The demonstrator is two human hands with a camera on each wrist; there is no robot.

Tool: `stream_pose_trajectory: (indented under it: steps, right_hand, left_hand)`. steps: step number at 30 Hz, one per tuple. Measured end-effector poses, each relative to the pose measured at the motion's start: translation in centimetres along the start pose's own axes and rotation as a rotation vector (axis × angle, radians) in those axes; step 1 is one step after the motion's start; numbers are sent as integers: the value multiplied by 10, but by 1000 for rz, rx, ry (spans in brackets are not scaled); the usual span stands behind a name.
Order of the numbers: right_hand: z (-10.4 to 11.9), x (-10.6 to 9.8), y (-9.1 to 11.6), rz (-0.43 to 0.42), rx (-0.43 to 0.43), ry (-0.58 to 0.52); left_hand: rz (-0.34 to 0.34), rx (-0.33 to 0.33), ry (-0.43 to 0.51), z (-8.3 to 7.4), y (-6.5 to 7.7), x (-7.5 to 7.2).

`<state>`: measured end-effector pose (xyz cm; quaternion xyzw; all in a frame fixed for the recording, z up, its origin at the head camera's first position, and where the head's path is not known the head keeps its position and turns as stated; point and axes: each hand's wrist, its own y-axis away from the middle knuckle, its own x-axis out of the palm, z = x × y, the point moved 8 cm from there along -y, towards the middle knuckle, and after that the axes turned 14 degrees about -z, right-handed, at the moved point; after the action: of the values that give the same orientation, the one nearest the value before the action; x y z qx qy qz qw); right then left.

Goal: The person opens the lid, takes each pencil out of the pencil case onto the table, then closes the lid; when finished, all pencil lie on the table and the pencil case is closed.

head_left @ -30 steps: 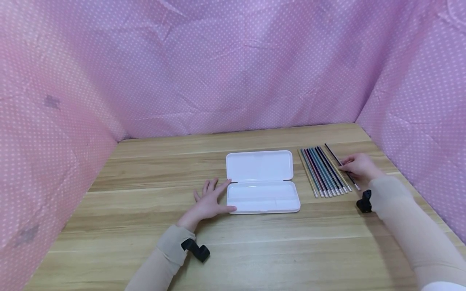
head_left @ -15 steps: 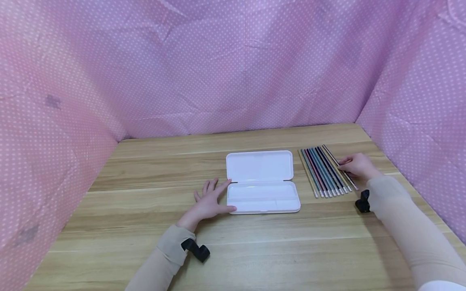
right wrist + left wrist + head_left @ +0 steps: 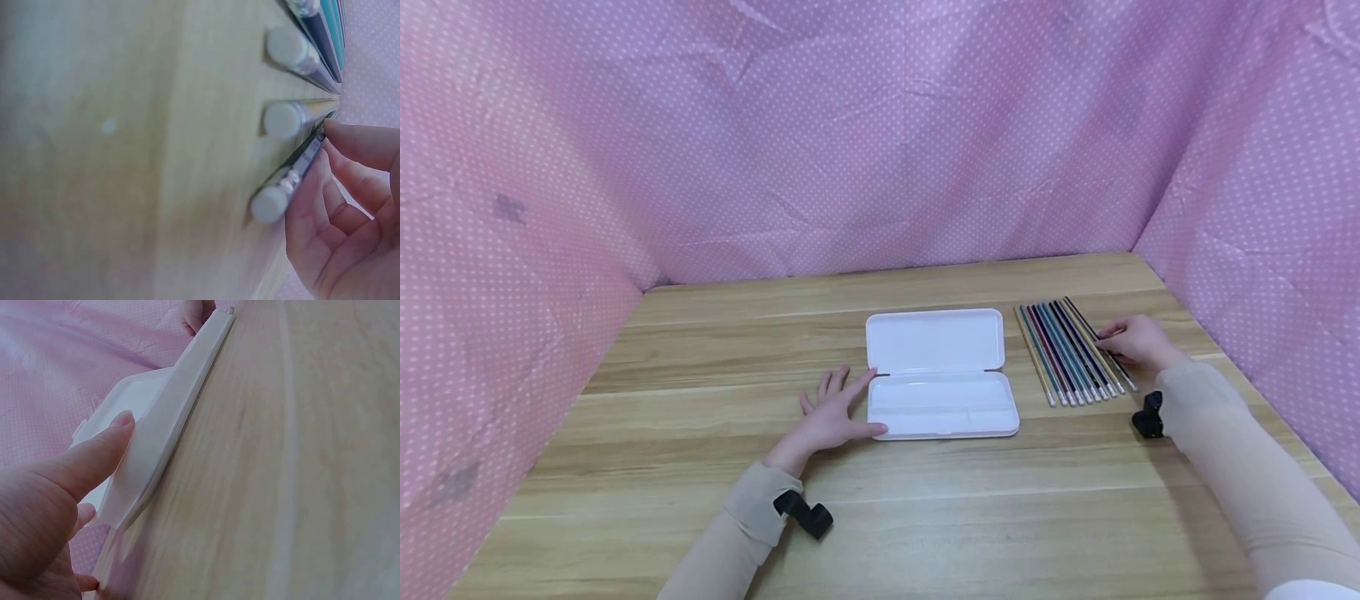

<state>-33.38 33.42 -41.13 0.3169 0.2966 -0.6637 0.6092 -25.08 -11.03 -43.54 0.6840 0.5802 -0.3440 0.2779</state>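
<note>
An opened white pencil case (image 3: 917,422) lies on the table, its lid (image 3: 934,342) folded back away from me. My left hand (image 3: 829,419) is at its left end, thumb and index finger spread and straight against the case; in the left wrist view the thumb (image 3: 103,453) touches the case's side. My right hand (image 3: 1138,340) pinches a dark pencil (image 3: 299,172) between thumb and fingers at the right end of a row of pencils (image 3: 1064,354). That pencil lies slantwise beside a yellow pencil (image 3: 282,120), white eraser end toward me. The fingers hide its middle.
Several pencils in yellow, teal, dark red and black lie side by side right of the case, eraser ends toward me. Pink dotted cloth (image 3: 880,150) hangs behind and at both sides of the wooden table (image 3: 970,517).
My right hand has moved slightly left, bringing the dark pencil closer to the row; it has barely moved over the last half second. My left hand and the case stay put.
</note>
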Motion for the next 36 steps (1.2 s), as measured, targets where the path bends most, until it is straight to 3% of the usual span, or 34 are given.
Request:
stream_pose_trajectory:
  steps: [15, 20, 29, 36]
  right_hand:
    - [-4, -1, 5, 62, 81, -75]
    - [1, -6, 5, 76, 69, -73]
    - [36, -9, 6, 42, -29, 11]
    - [82, 4, 11, 28, -134, -3]
  left_hand:
    - [11, -4, -9, 1, -1, 1]
    - [13, -1, -9, 2, -2, 1]
    - [16, -7, -9, 2, -2, 1]
    - [17, -7, -4, 4, -2, 2]
